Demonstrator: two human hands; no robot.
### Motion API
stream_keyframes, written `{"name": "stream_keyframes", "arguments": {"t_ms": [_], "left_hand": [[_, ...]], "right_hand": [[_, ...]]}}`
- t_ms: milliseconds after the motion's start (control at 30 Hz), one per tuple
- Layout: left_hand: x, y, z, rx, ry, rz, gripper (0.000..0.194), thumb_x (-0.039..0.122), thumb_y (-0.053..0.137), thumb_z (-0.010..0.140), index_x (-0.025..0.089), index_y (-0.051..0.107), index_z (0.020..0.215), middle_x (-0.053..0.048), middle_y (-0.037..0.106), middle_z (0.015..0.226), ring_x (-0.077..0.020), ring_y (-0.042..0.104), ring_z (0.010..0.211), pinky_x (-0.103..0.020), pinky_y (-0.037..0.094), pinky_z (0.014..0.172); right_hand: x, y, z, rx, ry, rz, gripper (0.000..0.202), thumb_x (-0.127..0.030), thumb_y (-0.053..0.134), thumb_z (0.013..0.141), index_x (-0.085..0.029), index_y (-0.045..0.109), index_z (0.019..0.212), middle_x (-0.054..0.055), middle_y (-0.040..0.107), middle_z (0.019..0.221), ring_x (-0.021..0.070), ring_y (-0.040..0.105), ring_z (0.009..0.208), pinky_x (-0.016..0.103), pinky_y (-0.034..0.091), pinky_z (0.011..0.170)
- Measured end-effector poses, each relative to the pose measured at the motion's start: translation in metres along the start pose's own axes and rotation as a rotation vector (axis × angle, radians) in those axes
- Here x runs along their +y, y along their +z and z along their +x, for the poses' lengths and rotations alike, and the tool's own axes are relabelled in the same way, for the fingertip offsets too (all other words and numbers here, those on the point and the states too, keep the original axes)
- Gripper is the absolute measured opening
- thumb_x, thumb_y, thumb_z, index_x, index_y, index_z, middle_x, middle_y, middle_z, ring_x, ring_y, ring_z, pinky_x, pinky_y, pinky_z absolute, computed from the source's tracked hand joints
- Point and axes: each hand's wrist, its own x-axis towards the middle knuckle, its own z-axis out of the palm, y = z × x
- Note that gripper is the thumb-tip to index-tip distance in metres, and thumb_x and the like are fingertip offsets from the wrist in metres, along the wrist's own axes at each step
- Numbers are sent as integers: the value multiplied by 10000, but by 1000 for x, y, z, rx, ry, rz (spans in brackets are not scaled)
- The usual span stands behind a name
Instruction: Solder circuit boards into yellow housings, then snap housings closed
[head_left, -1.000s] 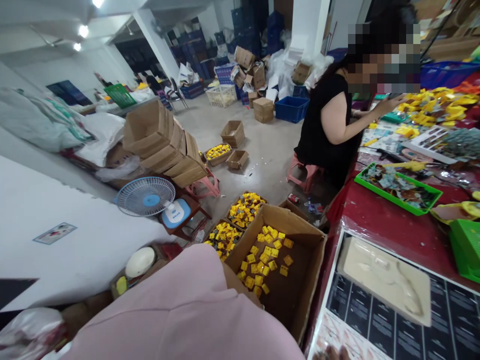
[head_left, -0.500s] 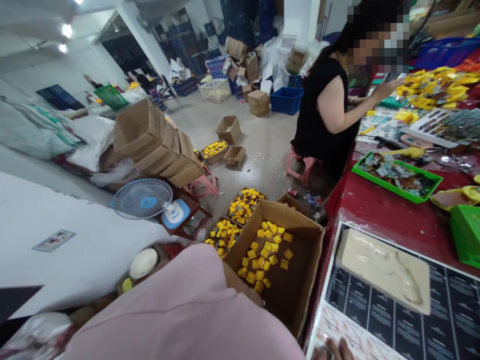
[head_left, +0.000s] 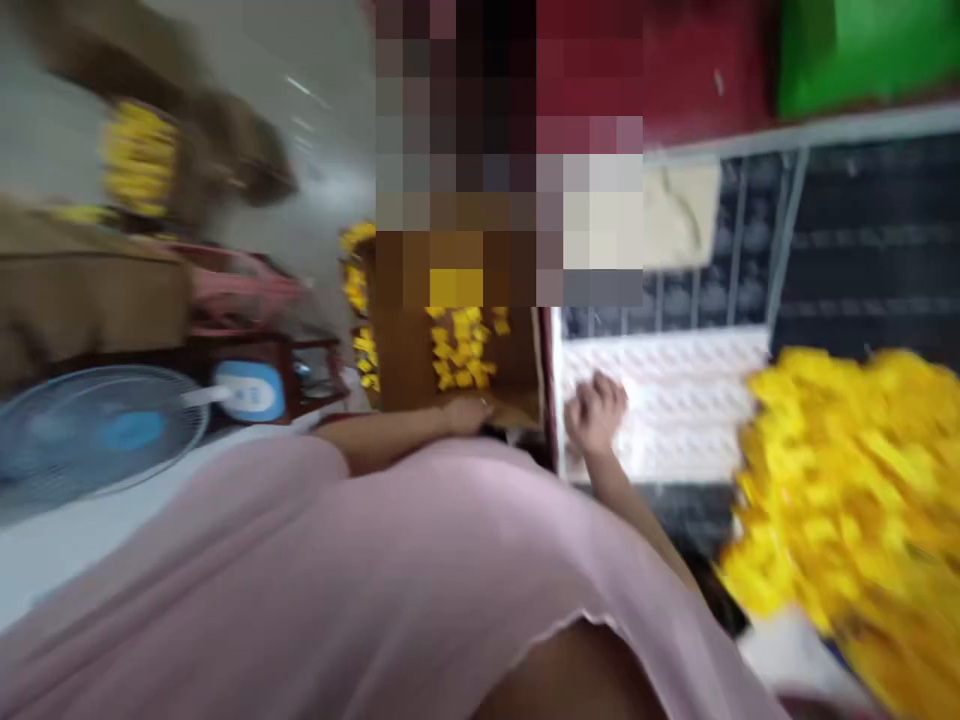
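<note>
The whole view is smeared by motion. My left hand is at the near edge of a cardboard box; its fingers are too blurred to show whether they grip the edge. Small yellow plastic pieces lie scattered inside the box. On a white printed sheet to the right of the box, my right hand rests with bent fingers somewhat apart, and no held thing shows. A large heap of yellow pieces covers the table right of that hand.
A cream slab lies on the dark printed sheet, with a green tray beyond. Left are a fan, a pink stool and cartons. Pixelation masks the top middle.
My view has swung down and to the right. Both hands and the yellow heap now show, while the co-worker has left the visible picture.
</note>
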Motion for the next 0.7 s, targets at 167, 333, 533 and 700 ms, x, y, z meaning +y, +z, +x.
{"name": "stream_keyframes", "arguments": {"t_ms": [167,333,533,700], "left_hand": [[45,83,27,-451,492,46,416,378,662,1005,164,608,1358,-112,657,1314,-249,671,1161,-486,590,998],[31,91,34,-477,510,104,492,186,490,1031,156,500,1523,-151,658,1380,-254,644,1264,-442,503,1107],[29,106,29,-459,492,123,588,181,450,982,152,463,1570,-166,640,1429,-269,619,1323,-361,473,1126],[27,112,23,-427,493,110,599,195,455,972,142,460,1568,-166,627,1450,-263,606,1336,-364,453,1158]], "right_hand": [[45,33,-25,-238,115,-15,352,-353,458,935,-228,677,1180,126,645,1426,254,518,1407,529,359,1230],[47,36,-27,-168,69,79,345,-343,405,956,-223,665,1148,139,631,1417,279,513,1395,585,312,1240],[51,39,-27,-89,31,73,322,-320,400,967,-199,661,1110,158,634,1400,280,532,1374,590,346,1218],[51,40,-27,-74,25,53,331,-321,402,962,-196,661,1125,155,640,1396,277,541,1370,585,360,1215]]}}
